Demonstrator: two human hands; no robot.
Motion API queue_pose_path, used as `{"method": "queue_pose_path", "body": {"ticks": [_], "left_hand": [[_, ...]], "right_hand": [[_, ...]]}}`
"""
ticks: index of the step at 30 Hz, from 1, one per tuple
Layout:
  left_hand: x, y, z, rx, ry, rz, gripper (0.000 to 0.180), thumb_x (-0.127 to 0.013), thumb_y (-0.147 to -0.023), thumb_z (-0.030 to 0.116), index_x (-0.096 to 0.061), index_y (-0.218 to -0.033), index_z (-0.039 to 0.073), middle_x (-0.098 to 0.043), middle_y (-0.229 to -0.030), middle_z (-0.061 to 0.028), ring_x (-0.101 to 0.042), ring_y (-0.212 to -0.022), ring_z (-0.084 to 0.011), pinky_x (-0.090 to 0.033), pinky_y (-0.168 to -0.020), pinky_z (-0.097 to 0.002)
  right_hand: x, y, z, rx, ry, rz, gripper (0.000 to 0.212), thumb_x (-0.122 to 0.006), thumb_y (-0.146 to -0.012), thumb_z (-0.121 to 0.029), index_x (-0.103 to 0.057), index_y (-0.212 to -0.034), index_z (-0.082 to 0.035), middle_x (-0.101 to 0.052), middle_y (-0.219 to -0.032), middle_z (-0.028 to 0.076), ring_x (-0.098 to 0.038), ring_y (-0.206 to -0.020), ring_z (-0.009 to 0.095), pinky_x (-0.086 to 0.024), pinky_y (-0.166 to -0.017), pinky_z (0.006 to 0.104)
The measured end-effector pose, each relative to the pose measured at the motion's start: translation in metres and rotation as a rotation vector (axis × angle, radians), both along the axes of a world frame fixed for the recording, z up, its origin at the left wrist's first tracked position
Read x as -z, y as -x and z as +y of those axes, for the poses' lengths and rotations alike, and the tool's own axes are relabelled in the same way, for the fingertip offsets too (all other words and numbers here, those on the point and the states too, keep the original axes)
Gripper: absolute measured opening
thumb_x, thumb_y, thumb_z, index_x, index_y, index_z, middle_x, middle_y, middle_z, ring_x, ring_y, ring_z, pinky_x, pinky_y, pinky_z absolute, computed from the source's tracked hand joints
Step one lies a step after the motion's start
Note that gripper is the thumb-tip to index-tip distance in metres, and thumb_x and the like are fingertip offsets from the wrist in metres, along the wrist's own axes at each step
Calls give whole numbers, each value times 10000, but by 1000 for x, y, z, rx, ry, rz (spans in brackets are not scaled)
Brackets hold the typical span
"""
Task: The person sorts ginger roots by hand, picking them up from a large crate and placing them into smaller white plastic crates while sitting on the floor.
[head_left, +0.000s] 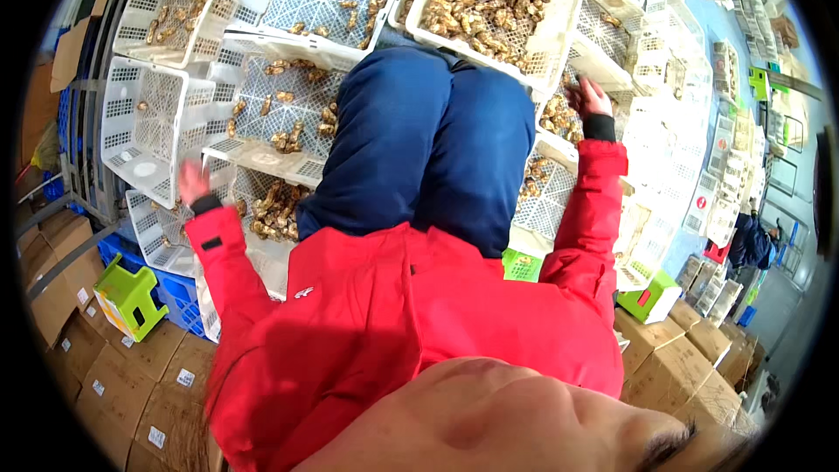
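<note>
At the left, my left hand (pixel 193 182) is held over the edge of a white plastic crate (pixel 144 127), slightly blurred, with its fingers apart and nothing visible in them. On the other side, my right hand (pixel 592 96) reaches over a white crate of stubby brown-and-cream pieces that look like mushrooms (pixel 559 118). Its fingers are spread and slightly bent, close to the pieces; no held piece can be made out. Between my hands, ahead of my knees, stands a crate (pixel 419 31) heaped with mushrooms (pixel 498 0). Another pile of mushrooms (pixel 276 210) lies in a crate beside my left thigh.
More white crates with scattered mushrooms (pixel 284 98) surround my legs. Cardboard boxes (pixel 131 385) and a green stool (pixel 131 297) stand behind at the left. Another green stool (pixel 648 297) is at the right. A person in dark clothes (pixel 752 240) is farther right.
</note>
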State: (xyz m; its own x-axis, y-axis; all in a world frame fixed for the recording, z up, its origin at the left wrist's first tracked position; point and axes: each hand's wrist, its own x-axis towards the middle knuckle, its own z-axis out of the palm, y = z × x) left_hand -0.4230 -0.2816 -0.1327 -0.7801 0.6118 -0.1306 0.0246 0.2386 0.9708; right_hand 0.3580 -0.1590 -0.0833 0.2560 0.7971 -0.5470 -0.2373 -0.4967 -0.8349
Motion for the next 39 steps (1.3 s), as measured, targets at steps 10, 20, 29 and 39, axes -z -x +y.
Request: {"method": "queue_pose_path", "body": {"ticks": [10, 20, 29, 39], "left_hand": [[-142, -358, 255, 965, -214, -459, 297, -432, -861, 214, -472, -1049, -12, -534, -1024, -115, -537, -907, -195, -450, -774, -311], [-120, -376, 273, 1017, -14, -563, 298, -431, -860, 239, -489, -1028, 0, -553, -978, -105, -552, -875, -180, -457, -742, -282], [-135, -407, 273, 1051, 125, -540, 390, -499, -822, 290, -447, -1084, 6, -518, -1031, -107, -540, -903, -193, -468, -712, -265], [-148, -482, 241, 1224, 66, -985, 333, -477, -838, 222, -437, -1102, 22, -576, -950, -112, -590, -730, -160, -491, -517, -230]], "right_hand": [[98, 177, 224, -837, -14, -1279, 487, -499, -730, -429, -518, -1040, -54, -584, -928, 143, -560, -866, 264, -445, -730, 366], [98, 194, 230, -684, 129, -1154, 442, -606, -636, -346, -523, -991, -95, -544, -1012, 125, -518, -960, 235, -421, -805, 346], [-26, 131, 156, -431, -592, -1209, 386, -645, -622, -240, -535, -962, -94, -510, -898, 124, -513, -840, 253, -433, -710, 338], [-97, 115, 87, -118, -860, -92, 645, -610, -712, -78, -264, -1256, -66, -458, -1015, 98, -483, -880, 149, -442, -753, 251]]}}
